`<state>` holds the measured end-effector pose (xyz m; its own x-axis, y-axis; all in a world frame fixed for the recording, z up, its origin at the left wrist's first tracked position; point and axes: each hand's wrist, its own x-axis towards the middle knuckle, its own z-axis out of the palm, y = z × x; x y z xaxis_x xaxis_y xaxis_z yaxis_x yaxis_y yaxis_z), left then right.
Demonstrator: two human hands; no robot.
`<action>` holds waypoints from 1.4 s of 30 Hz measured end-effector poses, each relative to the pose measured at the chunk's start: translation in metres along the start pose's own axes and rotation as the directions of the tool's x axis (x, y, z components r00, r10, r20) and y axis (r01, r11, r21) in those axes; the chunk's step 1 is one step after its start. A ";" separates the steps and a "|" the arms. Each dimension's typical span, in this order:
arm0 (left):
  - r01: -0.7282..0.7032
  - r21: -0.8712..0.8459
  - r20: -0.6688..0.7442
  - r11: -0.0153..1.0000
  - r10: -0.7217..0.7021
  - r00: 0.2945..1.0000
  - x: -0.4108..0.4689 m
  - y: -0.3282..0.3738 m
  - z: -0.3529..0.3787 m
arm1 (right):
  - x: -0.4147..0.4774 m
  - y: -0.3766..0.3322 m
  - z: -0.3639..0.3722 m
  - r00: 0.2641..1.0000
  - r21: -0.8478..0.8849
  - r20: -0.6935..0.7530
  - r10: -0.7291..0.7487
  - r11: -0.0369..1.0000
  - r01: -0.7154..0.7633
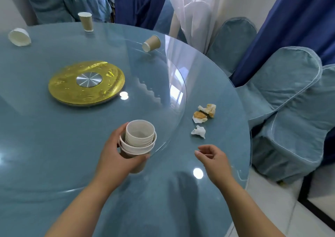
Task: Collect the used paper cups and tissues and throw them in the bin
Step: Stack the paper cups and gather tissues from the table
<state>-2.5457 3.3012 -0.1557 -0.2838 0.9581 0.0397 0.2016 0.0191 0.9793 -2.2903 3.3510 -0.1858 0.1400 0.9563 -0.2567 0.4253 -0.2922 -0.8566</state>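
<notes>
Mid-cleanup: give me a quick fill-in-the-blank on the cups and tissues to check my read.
1. The left hand grips the nested cups; the right hand holds ____.
2. Besides that stack, ____ loose cups sit on the table: far cup, brown cup, white cup.
3. Only the far cup stands ____; the other two lie tipped over.
4. The crumpled tissues lie nearer the ____ hand.
Missing words: nothing; three; upright; right.
</notes>
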 end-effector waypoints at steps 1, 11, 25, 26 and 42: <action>0.020 0.003 0.000 1.000 -0.020 1.000 0.005 -0.001 0.008 | 0.012 0.005 -0.005 1.000 -0.069 -0.006 -0.019 0.997 0.018; 0.099 0.048 -0.174 0.994 -0.090 0.981 0.057 -0.003 0.114 | 0.181 0.030 -0.042 0.956 -0.766 0.267 -0.119 0.576 0.285; 0.223 0.063 -0.358 0.973 -0.186 0.915 0.096 -0.002 0.146 | 0.276 0.027 -0.011 0.827 -0.742 0.562 0.020 0.454 0.493; 0.222 0.069 -0.359 0.973 -0.184 0.915 0.098 -0.001 0.147 | 0.273 0.032 -0.008 0.824 -0.729 0.567 -0.027 0.450 0.516; 0.182 0.046 -0.252 0.982 -0.165 0.953 0.080 0.008 0.173 | 0.205 0.039 -0.037 0.858 -0.609 0.507 -0.080 0.671 0.422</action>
<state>-2.4043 3.4274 -0.1791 -0.5405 0.8381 -0.0734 0.1893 0.2062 0.9600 -2.2118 3.5350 -0.2552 -0.3669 0.8496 -0.3789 0.8895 0.2011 -0.4104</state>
